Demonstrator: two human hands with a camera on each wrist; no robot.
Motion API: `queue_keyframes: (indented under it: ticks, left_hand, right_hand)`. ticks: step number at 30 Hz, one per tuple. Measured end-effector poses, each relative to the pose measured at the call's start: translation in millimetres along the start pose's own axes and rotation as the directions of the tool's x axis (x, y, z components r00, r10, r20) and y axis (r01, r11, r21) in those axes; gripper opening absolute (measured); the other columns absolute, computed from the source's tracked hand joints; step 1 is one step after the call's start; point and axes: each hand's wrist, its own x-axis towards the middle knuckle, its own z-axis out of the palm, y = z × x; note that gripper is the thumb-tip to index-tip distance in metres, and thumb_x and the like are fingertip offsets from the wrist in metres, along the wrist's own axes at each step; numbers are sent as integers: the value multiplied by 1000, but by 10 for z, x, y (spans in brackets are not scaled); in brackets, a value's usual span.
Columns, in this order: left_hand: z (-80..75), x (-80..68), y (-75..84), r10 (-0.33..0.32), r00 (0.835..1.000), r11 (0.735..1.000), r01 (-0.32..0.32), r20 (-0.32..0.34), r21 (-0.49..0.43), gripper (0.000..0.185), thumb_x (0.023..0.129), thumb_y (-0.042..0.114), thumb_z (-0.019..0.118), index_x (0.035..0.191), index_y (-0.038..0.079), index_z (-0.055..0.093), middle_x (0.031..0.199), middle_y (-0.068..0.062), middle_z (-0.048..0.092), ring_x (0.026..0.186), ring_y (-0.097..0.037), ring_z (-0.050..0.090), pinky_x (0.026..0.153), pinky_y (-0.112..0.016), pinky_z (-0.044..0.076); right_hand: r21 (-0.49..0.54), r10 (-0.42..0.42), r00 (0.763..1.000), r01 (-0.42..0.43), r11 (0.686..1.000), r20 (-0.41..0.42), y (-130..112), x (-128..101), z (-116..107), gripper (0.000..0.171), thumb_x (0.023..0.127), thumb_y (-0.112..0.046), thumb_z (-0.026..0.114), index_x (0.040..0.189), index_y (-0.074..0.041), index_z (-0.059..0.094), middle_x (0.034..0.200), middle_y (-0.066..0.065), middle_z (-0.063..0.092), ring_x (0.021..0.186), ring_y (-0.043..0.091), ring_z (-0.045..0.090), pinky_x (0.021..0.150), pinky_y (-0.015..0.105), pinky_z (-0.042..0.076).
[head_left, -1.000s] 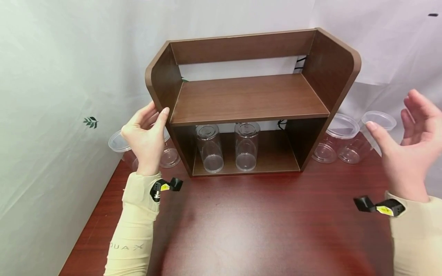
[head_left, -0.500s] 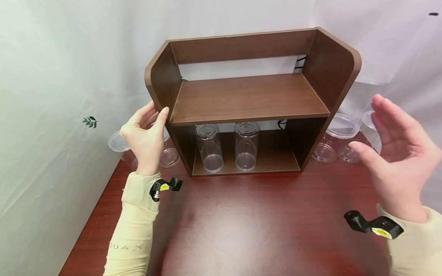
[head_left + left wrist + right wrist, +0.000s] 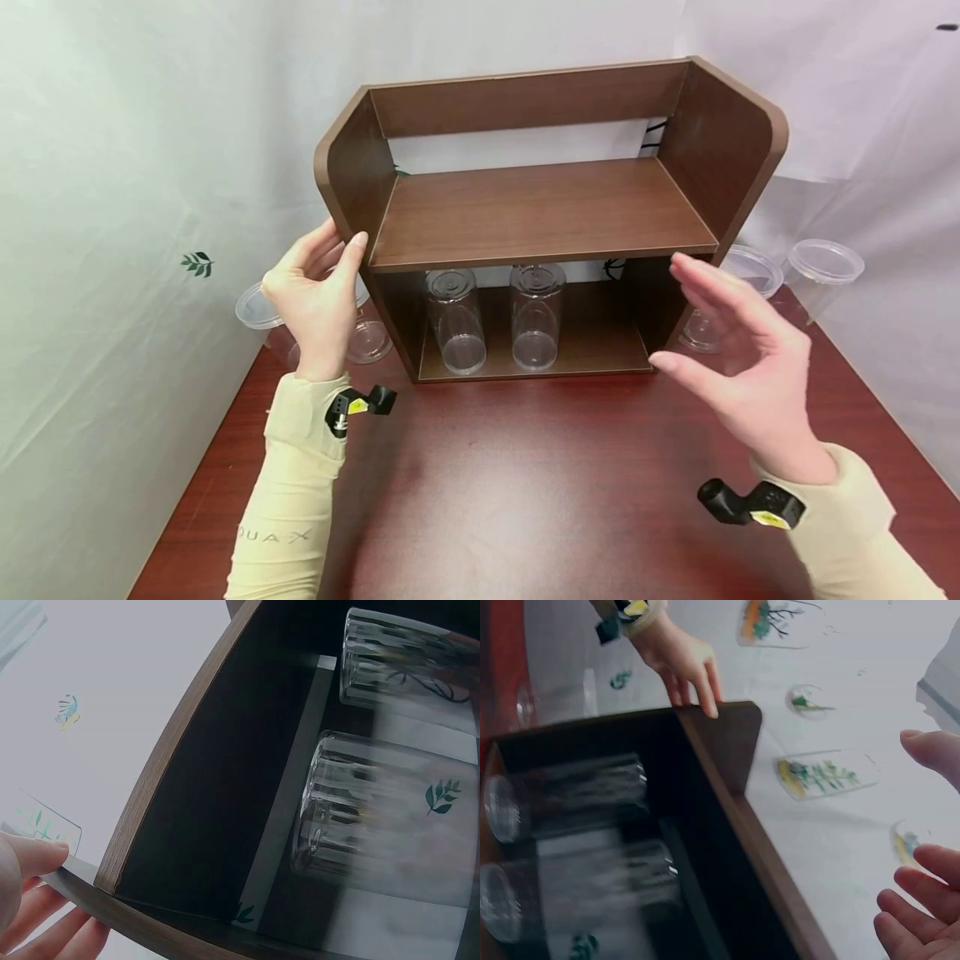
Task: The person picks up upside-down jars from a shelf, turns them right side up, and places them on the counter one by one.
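The left hand (image 3: 315, 292) grips the left side panel of the two-tier wooden shelf (image 3: 536, 212), thumb hooked over its front edge; the right hand (image 3: 738, 367), fingers apart and holding nothing, hovers just short of the right panel and should, in my judgement, seat at a matching height. Count: two upturned clear glasses (image 3: 453, 321) inside the lower tier, apparently two clear cups (image 3: 258, 312) beyond the left hand and three beyond the right.

A dark brown wooden shelf unit (image 3: 540, 208) stands upright on a reddish wood surface (image 3: 540, 500), its open front facing the viewer. It has 2 levels, rounded side panels and a low back rail. The left hand (image 3: 315, 300) grips the front edge of its left side panel. Its upper level is bare.
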Motion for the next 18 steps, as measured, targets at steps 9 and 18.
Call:
queue_keyframes:
  ticks: [9, 18]
  left_hand:
    - [0, 16, -86, -12, 1000, 1000, 12, 1, 4, 26, 81, 6, 86, 107, 5, 81, 100, -11, 76, 85, -14, 74, 81, -27, 59]
    - [4, 76, -350, 4, 1000, 1000, -4, 8, -21, 29, 79, 12, 90, 107, 11, 82, 99, -8, 77, 84, -15, 75, 80, -28, 60]
  right_hand:
    - [-216, 188, 975, -159, 963, 120, 176, -133, 158, 83, 65, 29, 79, 142, 9, 53, 144, 26, 53, 135, 35, 48, 115, 39, 35]
    - [-356, 395, 911, -333, 873, 119, 764, -274, 159, 83, 76, 1, 89, 149, -16, 53, 148, 0, 54, 138, 20, 47, 114, 31, 36]
